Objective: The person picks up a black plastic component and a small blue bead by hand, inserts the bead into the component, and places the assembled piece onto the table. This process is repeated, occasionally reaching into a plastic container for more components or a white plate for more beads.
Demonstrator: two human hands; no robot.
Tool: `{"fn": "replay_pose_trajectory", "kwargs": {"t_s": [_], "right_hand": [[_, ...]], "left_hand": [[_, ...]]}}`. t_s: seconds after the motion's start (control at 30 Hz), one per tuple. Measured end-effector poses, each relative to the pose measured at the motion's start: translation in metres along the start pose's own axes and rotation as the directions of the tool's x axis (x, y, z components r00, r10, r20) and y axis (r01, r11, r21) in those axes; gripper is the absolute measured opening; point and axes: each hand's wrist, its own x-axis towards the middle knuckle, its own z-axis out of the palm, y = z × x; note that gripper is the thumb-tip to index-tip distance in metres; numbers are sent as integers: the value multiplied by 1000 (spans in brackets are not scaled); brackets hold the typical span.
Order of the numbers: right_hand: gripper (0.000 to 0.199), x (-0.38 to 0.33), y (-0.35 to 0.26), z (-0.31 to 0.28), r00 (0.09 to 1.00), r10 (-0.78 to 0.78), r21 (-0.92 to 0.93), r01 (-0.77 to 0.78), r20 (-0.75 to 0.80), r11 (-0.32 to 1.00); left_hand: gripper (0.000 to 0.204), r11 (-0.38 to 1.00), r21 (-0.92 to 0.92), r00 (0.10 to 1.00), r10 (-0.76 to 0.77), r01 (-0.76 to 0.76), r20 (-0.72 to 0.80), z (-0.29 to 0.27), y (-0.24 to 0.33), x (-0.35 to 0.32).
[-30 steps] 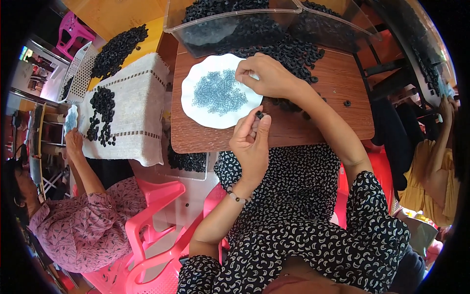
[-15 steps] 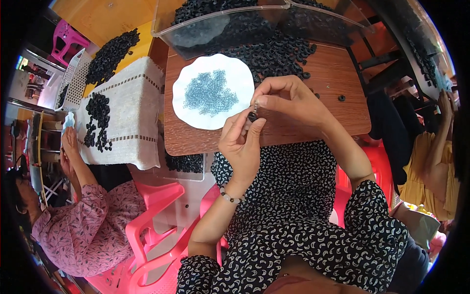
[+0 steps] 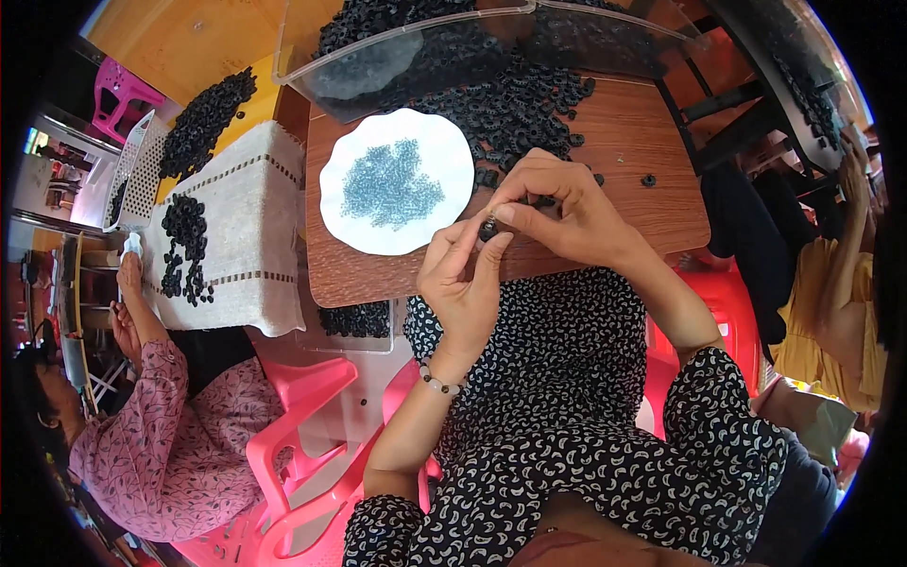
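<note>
Our grip is a two-handed pinch: the right hand (image 3: 567, 203) closes thumb and forefinger on a small black ring-shaped part (image 3: 488, 228), and the left hand (image 3: 463, 283) meets it from below, its fingertips (image 3: 498, 248) shut against the same piece. Neither hand is open at all; the part sits between them, just above the near edge of the brown wooden table (image 3: 652, 217).

We judge the part to be light, stiff and easy to drop, so it is best taken by its outer rim with the fingertips, as now.

In the head view, a white round plate with a wavy rim (image 3: 444, 231) lies just beside our hands, carrying a heap of tiny blue-grey pieces (image 3: 392, 184). Behind it a loose pile of black rings (image 3: 510, 99) spreads into a clear plastic tray (image 3: 397, 52). To our left, another person in a pink patterned sleeve (image 3: 156, 425) works at a pale cloth (image 3: 250, 217) with more black rings.
</note>
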Motion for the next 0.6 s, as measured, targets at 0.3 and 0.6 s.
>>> {"fn": "replay_pose_trajectory", "kwargs": {"t_s": [0.3, 0.6], "right_hand": [[12, -8, 3, -7, 996, -79, -164, 87, 50, 983], [18, -3, 56, -71, 954, 284, 91, -275, -95, 957]], "left_hand": [[30, 979, 180, 991, 79, -97, 104, 0, -6, 0], [27, 990, 140, 981, -21, -7, 195, 1, -7, -3]]}}
